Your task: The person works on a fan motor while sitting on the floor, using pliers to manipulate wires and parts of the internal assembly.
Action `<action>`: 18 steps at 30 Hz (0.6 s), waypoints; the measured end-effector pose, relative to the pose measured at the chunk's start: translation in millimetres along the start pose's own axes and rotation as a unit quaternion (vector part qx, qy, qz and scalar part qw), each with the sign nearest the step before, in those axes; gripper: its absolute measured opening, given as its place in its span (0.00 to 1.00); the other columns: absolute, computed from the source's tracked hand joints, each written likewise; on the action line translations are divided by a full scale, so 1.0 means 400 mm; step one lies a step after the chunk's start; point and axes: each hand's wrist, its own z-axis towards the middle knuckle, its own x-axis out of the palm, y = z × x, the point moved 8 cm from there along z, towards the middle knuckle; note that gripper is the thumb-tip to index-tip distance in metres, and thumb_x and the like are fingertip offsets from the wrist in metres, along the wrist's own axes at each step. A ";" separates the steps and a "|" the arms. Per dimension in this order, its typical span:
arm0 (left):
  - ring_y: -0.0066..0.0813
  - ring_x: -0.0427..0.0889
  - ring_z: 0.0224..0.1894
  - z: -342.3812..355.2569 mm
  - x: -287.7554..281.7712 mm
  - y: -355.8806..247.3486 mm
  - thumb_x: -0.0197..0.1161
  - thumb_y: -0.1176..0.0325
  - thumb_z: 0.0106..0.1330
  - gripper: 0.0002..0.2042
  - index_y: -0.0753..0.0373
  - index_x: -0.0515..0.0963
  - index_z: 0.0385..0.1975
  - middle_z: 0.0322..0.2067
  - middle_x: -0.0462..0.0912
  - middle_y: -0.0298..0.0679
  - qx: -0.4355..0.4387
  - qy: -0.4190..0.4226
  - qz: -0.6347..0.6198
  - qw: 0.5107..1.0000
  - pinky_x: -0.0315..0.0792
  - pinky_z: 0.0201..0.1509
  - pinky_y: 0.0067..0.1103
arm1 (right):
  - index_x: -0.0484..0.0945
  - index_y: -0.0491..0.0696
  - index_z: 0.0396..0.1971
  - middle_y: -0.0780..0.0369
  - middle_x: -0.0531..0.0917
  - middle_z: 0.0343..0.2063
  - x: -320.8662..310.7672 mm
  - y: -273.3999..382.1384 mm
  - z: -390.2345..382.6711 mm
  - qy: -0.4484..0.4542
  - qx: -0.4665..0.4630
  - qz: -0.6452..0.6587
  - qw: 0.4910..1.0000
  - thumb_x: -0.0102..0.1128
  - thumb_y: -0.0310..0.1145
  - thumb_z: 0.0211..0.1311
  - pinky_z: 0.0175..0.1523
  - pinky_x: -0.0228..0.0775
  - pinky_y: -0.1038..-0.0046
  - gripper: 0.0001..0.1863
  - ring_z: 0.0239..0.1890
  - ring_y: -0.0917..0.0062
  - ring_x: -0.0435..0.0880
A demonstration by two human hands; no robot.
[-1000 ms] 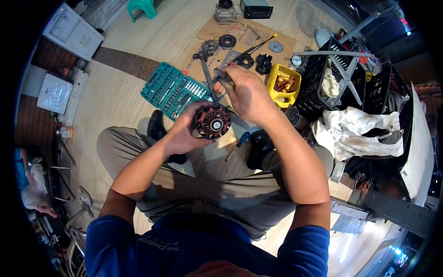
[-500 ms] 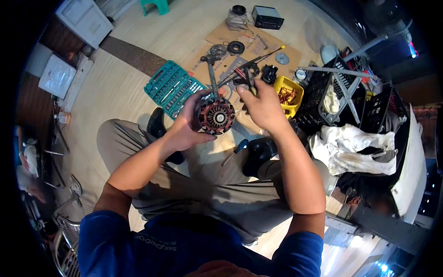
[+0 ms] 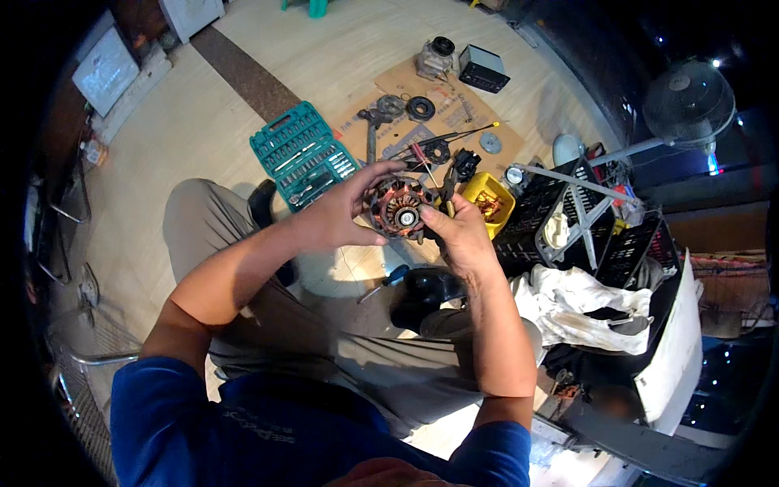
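A round motor part [image 3: 407, 217] with copper windings and a shiny hub at its centre is in front of me, above the floor. My left hand [image 3: 347, 213] cups its left side, fingers curled over the top and thumb below. At its right side is my right hand [image 3: 461, 235], closed on a dark tool with yellowish handles, apparently pliers [image 3: 447, 201]; the thumb reaches the part's edge. The tool's jaws are hard to make out. Beneath my hands, a blue-handled screwdriver [image 3: 395, 275] lies beside my black shoe [image 3: 426, 294].
A green socket set case [image 3: 274, 130] lies unfolded at the left. Cardboard [image 3: 357, 114] beyond bears a hammer [image 3: 372, 134], pulleys [image 3: 420, 108] and a red-handled screwdriver [image 3: 419, 154]. To the right are a yellow bin [image 3: 506, 213] of copper-coloured pieces, black crates [image 3: 519, 231] and white cloth [image 3: 560, 304].
My right hand has come down with the tool to the motor part's right side. The part sits slightly further right in the view, and the whole view has shifted.
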 end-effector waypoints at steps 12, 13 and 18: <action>0.17 0.77 0.43 0.020 -0.031 0.145 0.54 0.63 0.71 0.16 0.67 0.74 0.51 0.41 0.79 0.33 -0.162 -0.006 -0.179 0.970 0.72 0.48 0.19 | 0.80 0.41 0.42 0.68 0.82 0.34 -0.022 -0.012 -0.016 0.037 0.056 -0.190 0.979 0.63 0.27 0.60 0.45 0.68 0.81 0.11 0.35 0.86 0.76; 0.16 0.77 0.41 0.024 -0.032 0.133 0.56 0.64 0.69 0.14 0.67 0.75 0.48 0.40 0.80 0.33 -0.148 -0.006 -0.161 0.976 0.72 0.47 0.18 | 0.79 0.41 0.42 0.68 0.82 0.34 -0.010 -0.007 -0.017 0.026 0.054 -0.195 0.979 0.62 0.28 0.61 0.45 0.68 0.81 0.11 0.35 0.86 0.75; 0.15 0.77 0.34 0.023 -0.047 0.106 0.61 0.68 0.67 0.07 0.65 0.78 0.38 0.32 0.81 0.32 -0.125 -0.041 -0.153 0.979 0.72 0.39 0.15 | 0.79 0.41 0.43 0.68 0.82 0.35 -0.003 -0.011 -0.016 0.030 0.070 -0.201 0.977 0.62 0.27 0.61 0.45 0.68 0.81 0.11 0.36 0.86 0.76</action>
